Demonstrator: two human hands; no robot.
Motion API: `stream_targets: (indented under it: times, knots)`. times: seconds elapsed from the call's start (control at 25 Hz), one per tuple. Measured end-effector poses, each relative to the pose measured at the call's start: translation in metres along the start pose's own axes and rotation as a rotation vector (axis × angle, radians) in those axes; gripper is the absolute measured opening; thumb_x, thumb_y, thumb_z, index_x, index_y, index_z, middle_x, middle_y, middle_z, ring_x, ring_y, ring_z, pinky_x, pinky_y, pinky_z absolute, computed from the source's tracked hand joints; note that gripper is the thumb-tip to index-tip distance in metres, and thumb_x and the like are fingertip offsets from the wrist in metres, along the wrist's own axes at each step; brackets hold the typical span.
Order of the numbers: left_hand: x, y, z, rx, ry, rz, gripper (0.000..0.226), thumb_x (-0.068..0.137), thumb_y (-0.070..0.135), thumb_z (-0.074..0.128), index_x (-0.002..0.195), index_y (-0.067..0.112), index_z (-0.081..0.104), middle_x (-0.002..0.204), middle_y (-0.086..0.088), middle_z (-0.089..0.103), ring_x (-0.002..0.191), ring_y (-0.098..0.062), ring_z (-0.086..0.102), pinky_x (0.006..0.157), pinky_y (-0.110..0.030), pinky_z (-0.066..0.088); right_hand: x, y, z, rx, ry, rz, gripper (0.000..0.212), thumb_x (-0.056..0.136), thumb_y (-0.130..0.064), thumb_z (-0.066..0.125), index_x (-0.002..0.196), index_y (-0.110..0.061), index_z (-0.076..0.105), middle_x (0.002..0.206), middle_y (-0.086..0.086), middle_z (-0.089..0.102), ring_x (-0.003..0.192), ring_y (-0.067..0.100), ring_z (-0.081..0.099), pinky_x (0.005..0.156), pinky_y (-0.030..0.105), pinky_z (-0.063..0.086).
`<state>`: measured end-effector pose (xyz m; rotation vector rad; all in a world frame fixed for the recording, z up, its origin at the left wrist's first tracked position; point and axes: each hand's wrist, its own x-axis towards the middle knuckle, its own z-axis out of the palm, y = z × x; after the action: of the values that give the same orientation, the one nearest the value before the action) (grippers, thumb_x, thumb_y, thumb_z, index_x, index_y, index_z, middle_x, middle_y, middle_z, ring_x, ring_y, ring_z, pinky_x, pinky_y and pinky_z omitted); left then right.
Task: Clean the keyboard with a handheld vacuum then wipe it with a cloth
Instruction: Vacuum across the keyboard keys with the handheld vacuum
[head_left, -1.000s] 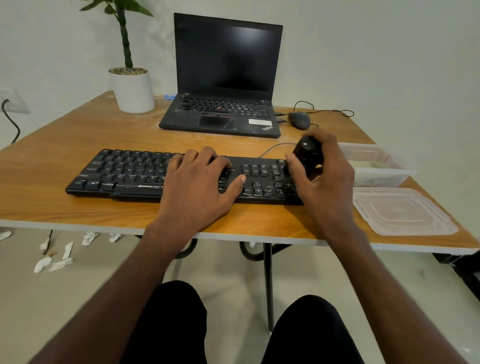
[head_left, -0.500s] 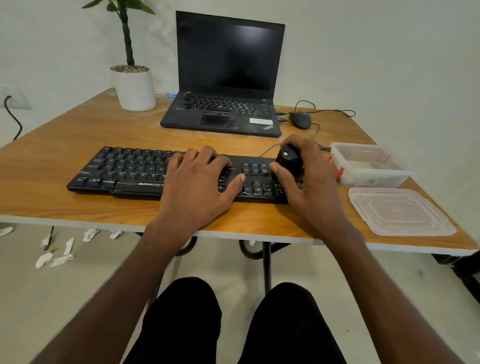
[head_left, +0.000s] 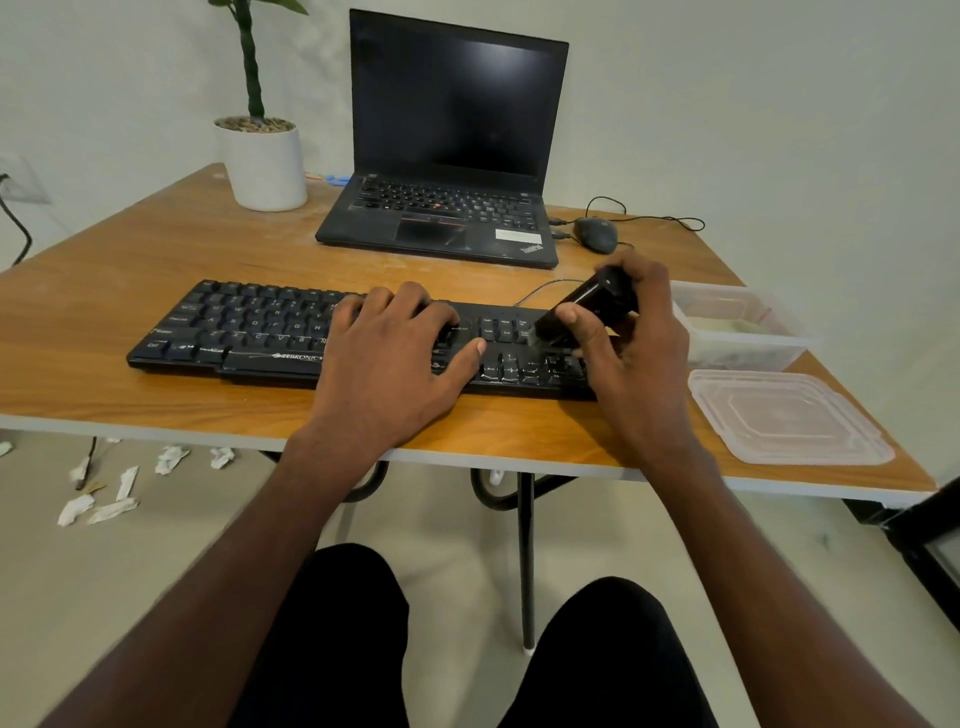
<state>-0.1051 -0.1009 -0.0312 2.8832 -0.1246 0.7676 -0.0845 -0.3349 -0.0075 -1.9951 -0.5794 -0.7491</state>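
Black keyboard across the middle of my wooden table, my left hand flat and open on its centre keys, my right hand gripping the small black vacuum, nozzle tilted down onto the right-hand keys, no cloth identifiable.

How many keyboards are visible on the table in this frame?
2. The standalone black keyboard lies near the front edge, partly covered by the hands; the other is built into the open laptop behind it. No others show.

keyboard: "ZEBRONICS" on front edge | laptop: "ThinkPad" on palm rest
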Motion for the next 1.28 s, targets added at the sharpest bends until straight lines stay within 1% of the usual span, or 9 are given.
stream_targets:
  times: [0.08,0.24,0.4,0.56,0.64,0.72,0.92,1.12,1.28]
  knots:
    - [0.000,0.000,0.000,-0.002,0.001,0.003,0.064,0.100,0.073,0.030,0.130,0.029,0.066,0.127,0.001,0.059,0.122,-0.023,0.054,0.113,-0.051,0.034,-0.001,-0.001,0.001,-0.067,-0.047,-0.002,0.043,0.100,-0.043,0.065,0.134,-0.022,0.048,0.108,-0.019,0.058,0.103,0.006,0.065,0.080,0.033,0.062]
    - [0.000,0.000,0.000,0.000,0.006,0.000,0.064,0.100,0.072,0.030,0.129,0.028,0.066,0.126,0.001,0.059,0.120,-0.023,0.054,0.112,-0.050,0.034,0.001,-0.001,0.002,-0.157,0.086,0.000,0.042,0.101,-0.041,0.066,0.135,-0.020,0.051,0.114,-0.006,0.064,0.103,0.007,0.063,0.084,0.027,0.057]
    - [0.000,0.000,0.000,0.005,0.006,0.004,0.064,0.100,0.072,0.030,0.129,0.028,0.066,0.125,0.001,0.059,0.120,-0.024,0.054,0.112,-0.050,0.034,-0.001,-0.002,0.004,-0.167,-0.163,-0.099,0.042,0.101,-0.037,0.066,0.137,-0.023,0.049,0.116,-0.011,0.055,0.103,-0.001,0.055,0.080,0.007,0.046]
    - [0.000,0.000,0.000,0.004,0.010,-0.001,0.063,0.100,0.072,0.030,0.129,0.028,0.066,0.126,0.001,0.059,0.120,-0.024,0.054,0.113,-0.051,0.034,0.002,0.000,0.005,-0.245,-0.048,-0.073,0.042,0.103,-0.038,0.061,0.139,-0.019,0.050,0.121,-0.002,0.060,0.103,0.000,0.053,0.082,0.005,0.040]
    - [0.000,0.000,0.000,0.005,0.013,0.000,0.063,0.100,0.071,0.031,0.128,0.028,0.066,0.125,0.001,0.059,0.120,-0.023,0.054,0.113,-0.050,0.034,0.000,-0.002,0.006,-0.194,-0.116,-0.121,0.041,0.103,-0.036,0.062,0.138,-0.023,0.047,0.120,-0.008,0.056,0.100,-0.005,0.051,0.082,0.003,0.040]
    - [0.000,0.000,0.000,0.009,0.012,-0.001,0.063,0.100,0.071,0.031,0.129,0.028,0.066,0.126,0.001,0.059,0.120,-0.023,0.053,0.113,-0.050,0.034,-0.002,-0.001,0.006,-0.179,-0.170,-0.142,0.043,0.102,-0.039,0.063,0.139,-0.026,0.047,0.119,-0.013,0.054,0.102,-0.006,0.054,0.082,0.007,0.045]
    - [0.001,0.001,-0.001,0.016,0.000,-0.007,0.063,0.099,0.072,0.029,0.129,0.030,0.065,0.127,0.002,0.058,0.122,-0.022,0.053,0.115,-0.050,0.033,0.009,-0.008,0.004,-0.125,0.164,0.062,0.044,0.101,-0.045,0.064,0.137,-0.021,0.055,0.119,-0.007,0.068,0.106,0.003,0.065,0.087,0.009,0.049]
    - [0.001,-0.001,0.001,0.009,0.010,-0.004,0.063,0.099,0.071,0.030,0.128,0.029,0.066,0.126,0.002,0.058,0.120,-0.022,0.053,0.113,-0.051,0.035,0.023,-0.023,0.015,-0.285,-0.126,-0.003,0.050,0.099,-0.041,0.068,0.144,-0.026,0.053,0.133,-0.001,0.067,0.118,0.010,0.063,0.094,0.025,0.056]
    - [0.002,0.000,0.001,0.007,0.009,-0.011,0.061,0.100,0.071,0.032,0.127,0.029,0.067,0.126,0.002,0.058,0.121,-0.022,0.053,0.114,-0.052,0.035,0.050,-0.024,0.002,-0.535,-0.172,0.018,0.045,0.096,-0.041,0.071,0.137,-0.027,0.058,0.129,0.001,0.069,0.117,0.020,0.065,0.093,0.035,0.055]
